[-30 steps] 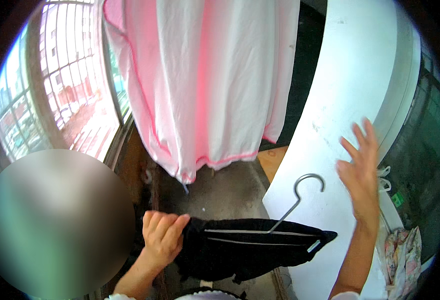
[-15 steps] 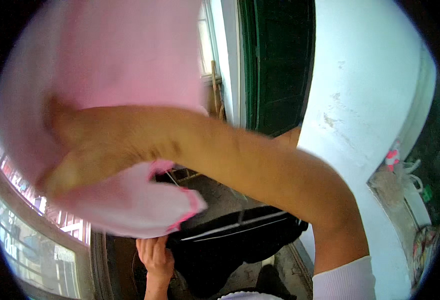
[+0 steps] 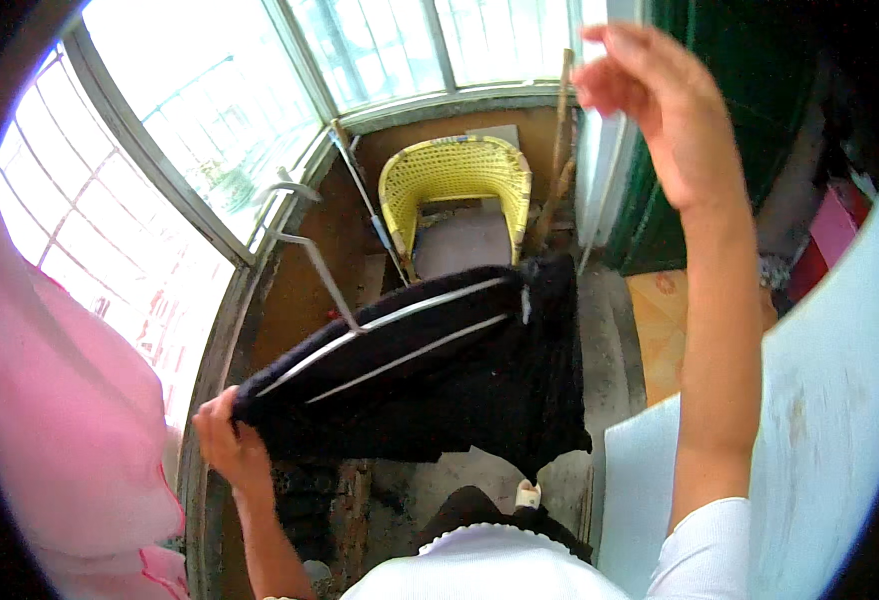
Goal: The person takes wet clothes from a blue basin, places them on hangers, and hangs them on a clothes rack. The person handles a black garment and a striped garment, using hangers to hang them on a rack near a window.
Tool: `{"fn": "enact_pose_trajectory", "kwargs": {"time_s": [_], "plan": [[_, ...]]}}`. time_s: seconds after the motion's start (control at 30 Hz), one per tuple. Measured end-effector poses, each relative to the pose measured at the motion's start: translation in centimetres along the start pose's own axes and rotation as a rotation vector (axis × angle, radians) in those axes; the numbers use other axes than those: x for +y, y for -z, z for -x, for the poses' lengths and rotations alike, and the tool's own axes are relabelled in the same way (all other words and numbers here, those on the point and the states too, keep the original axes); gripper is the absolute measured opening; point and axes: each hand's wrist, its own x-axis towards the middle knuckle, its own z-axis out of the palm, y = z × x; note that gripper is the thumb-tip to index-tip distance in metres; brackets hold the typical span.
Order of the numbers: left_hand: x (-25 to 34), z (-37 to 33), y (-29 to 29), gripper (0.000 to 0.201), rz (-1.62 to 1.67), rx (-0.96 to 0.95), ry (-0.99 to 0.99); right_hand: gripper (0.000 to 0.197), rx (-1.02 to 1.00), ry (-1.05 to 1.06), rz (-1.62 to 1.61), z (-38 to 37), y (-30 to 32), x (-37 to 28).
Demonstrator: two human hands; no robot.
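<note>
A black garment point(image 3: 440, 390) hangs spread in front of me on a white hanger point(image 3: 395, 330); its exact kind is unclear. The hanger's hook point(image 3: 315, 250) sticks up toward the windows. My left hand point(image 3: 232, 445) is closed round the garment's left end, at the hanger's corner. Raised high on the right, my right hand point(image 3: 665, 110) has its fingers loosely bent and apart from the thumb, with nothing visible in them. Along the left side hangs a pink cloth point(image 3: 70, 420) with a darker pink edge, apart from both hands.
A yellow woven chair point(image 3: 455, 170) stands at the far end, with poles leaning on either side of it. Barred windows point(image 3: 210, 120) line the left and far sides. A dark green door point(image 3: 650, 220) is beyond my right arm, and a pale wall point(image 3: 790, 440) runs along the right.
My right hand has gone from the pink cloth on the left to high on the right. The pink cloth now hangs aside at the left, uncovering the chair, windows and black garment.
</note>
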Motion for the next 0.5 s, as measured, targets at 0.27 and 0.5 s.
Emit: {"fn": "enact_pose_trajectory", "kwargs": {"time_s": [0.27, 0.5], "plan": [[-4.4, -6.0, -2.2, 0.025, -0.066, 0.195, 0.178, 0.018, -0.037, -0.517, -0.120, -2.6, -1.7, 26.0], [-8.5, -7.6, -3.3, 0.030, -0.238, 0.249, 0.287, 0.018, -0.419, -0.674, -0.192, -1.2, -13.0, 43.9]]}}
